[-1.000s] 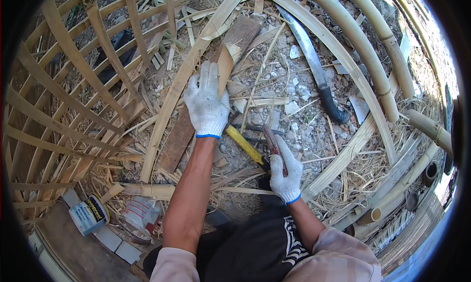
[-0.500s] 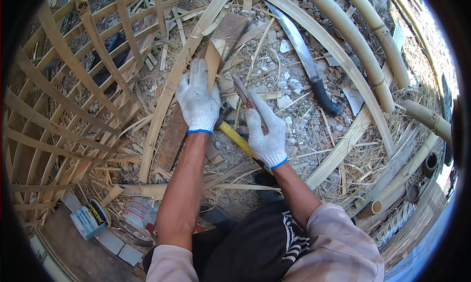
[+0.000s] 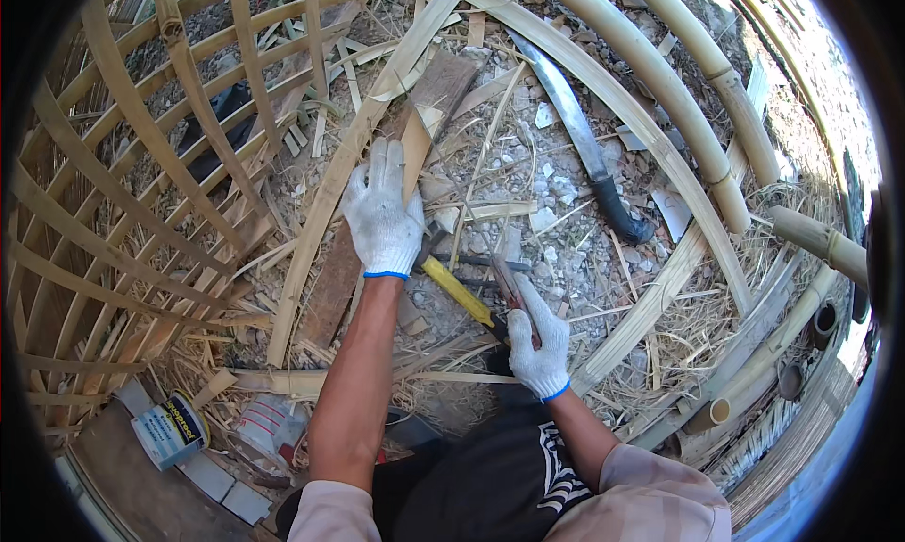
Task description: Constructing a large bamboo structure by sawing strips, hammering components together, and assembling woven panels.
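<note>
My left hand [image 3: 382, 212], in a white knit glove with a blue cuff, lies flat with its fingers stretched out. It rests on a short tan bamboo piece [image 3: 416, 151] over a brown wooden board [image 3: 443, 80]. My right hand [image 3: 541, 349], gloved the same way, is closed around a slim reddish-brown tool [image 3: 509, 286]; its exact kind does not show. Between the hands lies a hammer [image 3: 457, 289] with a yellow and black handle, its dark head beside my left wrist. A machete [image 3: 586, 127] with a curved blade and black grip lies beyond my right hand.
A woven bamboo lattice [image 3: 179, 156] rises at the left. Thick bamboo poles [image 3: 660, 80] and a long split strip [image 3: 622, 108] curve across the right. Rubble and shavings cover the ground. A labelled tub [image 3: 170, 431] stands at the lower left.
My right hand has drawn back toward my body and slightly right, with the slim tool still in it. My left hand has stayed nearly in place on the bamboo piece.
</note>
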Demonstrator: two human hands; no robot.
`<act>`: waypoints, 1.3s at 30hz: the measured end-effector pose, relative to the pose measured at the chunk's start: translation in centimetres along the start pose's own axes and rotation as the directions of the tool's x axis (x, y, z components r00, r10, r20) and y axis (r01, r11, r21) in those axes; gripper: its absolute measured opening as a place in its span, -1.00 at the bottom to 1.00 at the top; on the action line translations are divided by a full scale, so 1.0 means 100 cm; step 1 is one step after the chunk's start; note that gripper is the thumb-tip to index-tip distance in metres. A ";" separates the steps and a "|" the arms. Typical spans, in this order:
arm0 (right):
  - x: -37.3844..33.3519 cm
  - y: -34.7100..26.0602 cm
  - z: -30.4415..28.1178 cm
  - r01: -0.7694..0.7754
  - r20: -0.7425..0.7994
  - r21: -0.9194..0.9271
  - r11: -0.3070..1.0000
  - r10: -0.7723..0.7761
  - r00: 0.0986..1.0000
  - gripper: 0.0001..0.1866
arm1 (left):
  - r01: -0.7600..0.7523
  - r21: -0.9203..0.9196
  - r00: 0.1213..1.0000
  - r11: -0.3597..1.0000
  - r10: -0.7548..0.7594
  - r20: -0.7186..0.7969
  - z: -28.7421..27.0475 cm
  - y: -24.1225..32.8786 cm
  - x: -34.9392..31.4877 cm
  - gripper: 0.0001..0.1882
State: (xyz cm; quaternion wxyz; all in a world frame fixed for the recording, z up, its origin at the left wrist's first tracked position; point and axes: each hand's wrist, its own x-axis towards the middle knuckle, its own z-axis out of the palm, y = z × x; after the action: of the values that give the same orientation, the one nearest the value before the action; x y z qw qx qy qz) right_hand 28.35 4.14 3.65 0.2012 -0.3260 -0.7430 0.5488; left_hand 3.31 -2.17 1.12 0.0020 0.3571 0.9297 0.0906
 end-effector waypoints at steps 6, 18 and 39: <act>0.063 -0.019 0.034 -0.156 0.027 0.049 0.987 0.155 0.988 -0.51 | -0.010 -0.020 1.000 1.000 0.009 -0.027 0.001 -0.004 -0.005 -0.25; 0.032 -0.009 0.022 -0.123 0.052 0.000 0.992 0.123 0.991 -0.49 | 0.030 0.002 0.999 1.000 -0.030 0.040 0.007 -0.008 -0.009 -0.14; 0.008 -0.015 -0.063 0.238 0.124 -0.631 0.738 -0.207 0.970 -0.24 | 0.052 -0.351 0.996 0.935 -0.075 -0.051 -0.060 -0.019 -0.024 -0.24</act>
State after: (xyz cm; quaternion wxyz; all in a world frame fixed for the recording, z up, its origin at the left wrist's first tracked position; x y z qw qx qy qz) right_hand 31.54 8.77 7.06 0.1248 -0.2711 -0.9234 0.2412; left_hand 3.39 -6.16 6.58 0.0386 0.3179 0.9094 0.2655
